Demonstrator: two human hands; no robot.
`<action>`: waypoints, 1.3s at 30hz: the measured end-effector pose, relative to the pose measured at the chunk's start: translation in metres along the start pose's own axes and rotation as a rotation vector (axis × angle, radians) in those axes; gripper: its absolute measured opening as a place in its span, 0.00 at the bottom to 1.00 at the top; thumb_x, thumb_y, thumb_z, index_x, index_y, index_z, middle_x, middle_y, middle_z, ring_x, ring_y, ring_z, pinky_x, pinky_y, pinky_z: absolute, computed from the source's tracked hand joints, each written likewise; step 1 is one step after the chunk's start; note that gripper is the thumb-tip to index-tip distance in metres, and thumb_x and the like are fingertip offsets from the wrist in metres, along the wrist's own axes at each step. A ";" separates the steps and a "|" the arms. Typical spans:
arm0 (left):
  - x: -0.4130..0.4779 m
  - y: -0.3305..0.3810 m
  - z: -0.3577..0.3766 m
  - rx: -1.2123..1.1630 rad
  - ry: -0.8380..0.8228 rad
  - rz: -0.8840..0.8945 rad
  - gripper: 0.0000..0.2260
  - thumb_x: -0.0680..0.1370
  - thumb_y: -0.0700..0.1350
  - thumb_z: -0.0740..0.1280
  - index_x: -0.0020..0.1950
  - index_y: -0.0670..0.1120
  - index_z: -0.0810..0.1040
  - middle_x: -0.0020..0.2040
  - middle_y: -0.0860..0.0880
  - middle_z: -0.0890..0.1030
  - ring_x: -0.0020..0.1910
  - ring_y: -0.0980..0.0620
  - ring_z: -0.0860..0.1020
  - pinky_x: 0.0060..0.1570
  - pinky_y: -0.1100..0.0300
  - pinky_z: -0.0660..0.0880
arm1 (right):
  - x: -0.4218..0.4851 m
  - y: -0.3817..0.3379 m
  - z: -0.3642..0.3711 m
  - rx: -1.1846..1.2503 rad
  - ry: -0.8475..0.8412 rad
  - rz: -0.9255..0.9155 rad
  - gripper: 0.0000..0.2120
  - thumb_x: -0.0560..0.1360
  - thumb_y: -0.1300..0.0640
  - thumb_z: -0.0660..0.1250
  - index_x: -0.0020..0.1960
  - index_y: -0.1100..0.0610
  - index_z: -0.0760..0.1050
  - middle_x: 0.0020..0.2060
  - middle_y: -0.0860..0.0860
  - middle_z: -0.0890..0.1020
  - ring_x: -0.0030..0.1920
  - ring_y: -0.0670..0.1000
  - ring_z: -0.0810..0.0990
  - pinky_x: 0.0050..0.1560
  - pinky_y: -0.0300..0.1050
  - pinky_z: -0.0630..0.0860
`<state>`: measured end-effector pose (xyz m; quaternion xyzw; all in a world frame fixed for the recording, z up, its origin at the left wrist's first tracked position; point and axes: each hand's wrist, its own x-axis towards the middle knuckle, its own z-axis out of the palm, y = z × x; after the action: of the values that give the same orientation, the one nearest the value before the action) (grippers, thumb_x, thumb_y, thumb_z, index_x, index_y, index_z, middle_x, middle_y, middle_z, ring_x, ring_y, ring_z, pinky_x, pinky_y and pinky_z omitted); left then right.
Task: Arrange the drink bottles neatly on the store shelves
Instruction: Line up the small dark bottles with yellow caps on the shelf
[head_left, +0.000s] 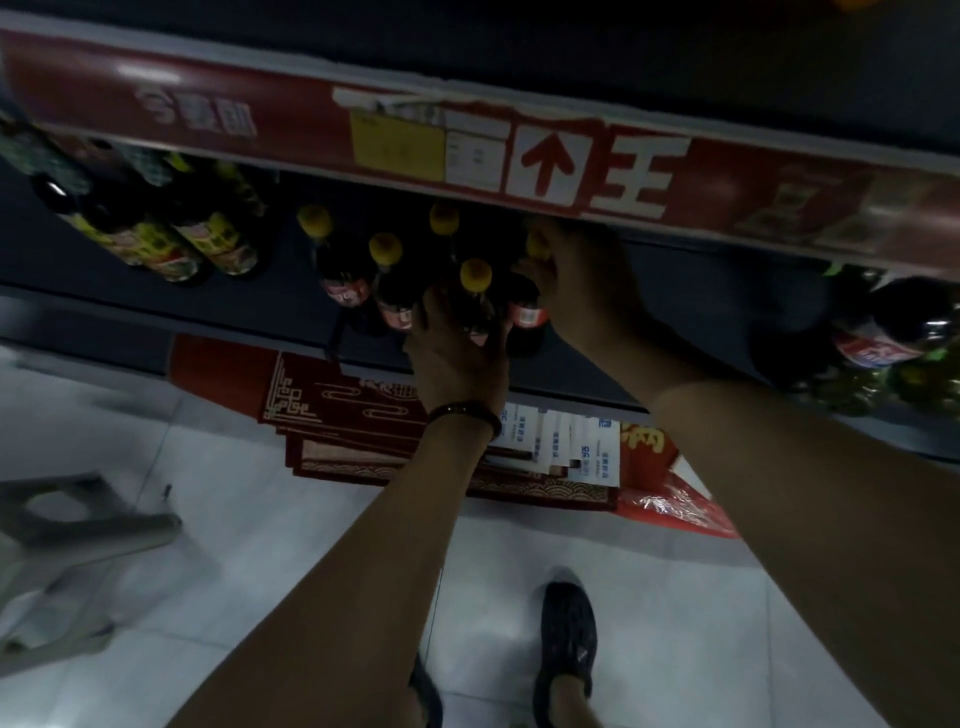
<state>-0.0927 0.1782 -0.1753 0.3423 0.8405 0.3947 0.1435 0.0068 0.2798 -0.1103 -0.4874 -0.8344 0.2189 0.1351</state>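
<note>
Shelf (291, 312), dark and low, with both arms reaching in.
The left hand (457, 353) curls round one dark, yellow-capped drink bottle (475, 278) standing there; the right hand (576, 280) grasps the red-labelled neighbouring bottle (527, 314) near its neck.

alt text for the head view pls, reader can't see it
Both hands work on a dim store shelf: the left hand grips a dark yellow-capped bottle, the right hand holds the neighbouring bottle near its cap. A red price strip runs above.
</note>
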 end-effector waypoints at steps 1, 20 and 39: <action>0.001 -0.002 0.003 -0.005 0.018 -0.001 0.36 0.73 0.54 0.80 0.73 0.41 0.69 0.69 0.40 0.76 0.68 0.36 0.75 0.69 0.39 0.73 | 0.001 0.000 0.002 0.015 0.000 -0.010 0.13 0.83 0.56 0.65 0.64 0.63 0.78 0.57 0.61 0.83 0.58 0.62 0.80 0.59 0.53 0.73; -0.029 0.052 -0.095 0.350 -0.598 0.067 0.11 0.84 0.48 0.61 0.61 0.43 0.77 0.59 0.40 0.80 0.57 0.39 0.79 0.53 0.48 0.80 | -0.072 -0.060 -0.075 0.014 -0.245 0.104 0.19 0.85 0.54 0.60 0.76 0.51 0.70 0.65 0.57 0.78 0.61 0.57 0.78 0.59 0.45 0.74; 0.103 0.316 -0.309 0.008 -0.354 0.315 0.25 0.76 0.56 0.76 0.69 0.51 0.73 0.61 0.52 0.80 0.59 0.52 0.79 0.59 0.58 0.76 | -0.059 -0.211 -0.345 -0.055 0.143 -0.070 0.11 0.79 0.48 0.68 0.60 0.50 0.80 0.48 0.48 0.85 0.49 0.50 0.83 0.48 0.50 0.82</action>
<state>-0.1797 0.2180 0.2688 0.5337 0.7399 0.3430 0.2238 0.0279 0.2187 0.2927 -0.4758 -0.8449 0.1558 0.1885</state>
